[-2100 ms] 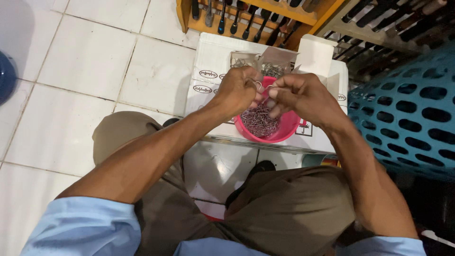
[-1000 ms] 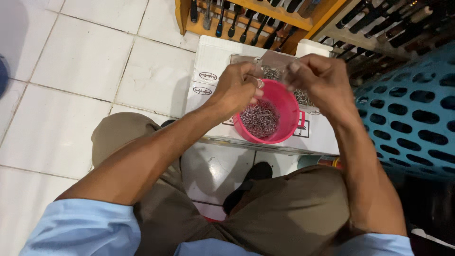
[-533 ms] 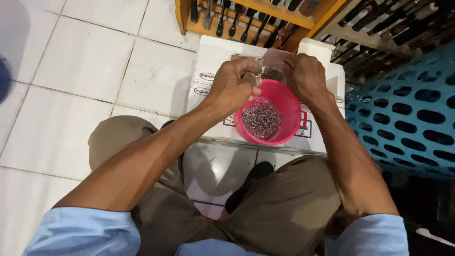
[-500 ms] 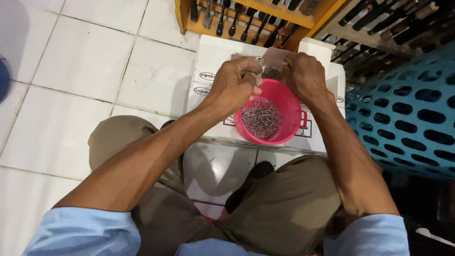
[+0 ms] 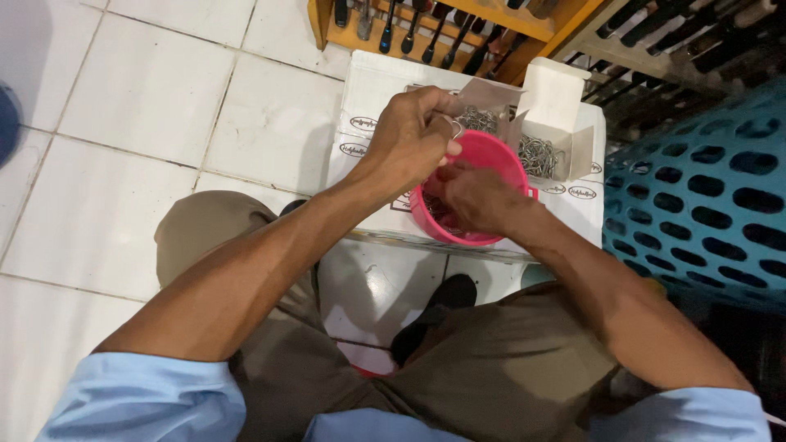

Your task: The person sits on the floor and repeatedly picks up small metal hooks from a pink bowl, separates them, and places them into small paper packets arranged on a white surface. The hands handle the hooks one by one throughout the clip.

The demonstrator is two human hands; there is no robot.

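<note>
Right hand point(image 5: 475, 196) dips into pink bowl point(image 5: 503, 160), grip hidden; left hand point(image 5: 409, 139) just above pinches small metal ring point(image 5: 456, 127).

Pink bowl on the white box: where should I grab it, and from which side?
Grip the pink bowl by its far rim, coming from above on the right: the right hand fills the near side, the left hand hovers over its left edge.

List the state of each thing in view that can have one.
Pink bowl: upright, small metal rings inside.
White box: flap open, metal rings inside.
Left hand: raised over the bowl, pinching a small ring.
Right hand: reaching into the bowl.
</note>
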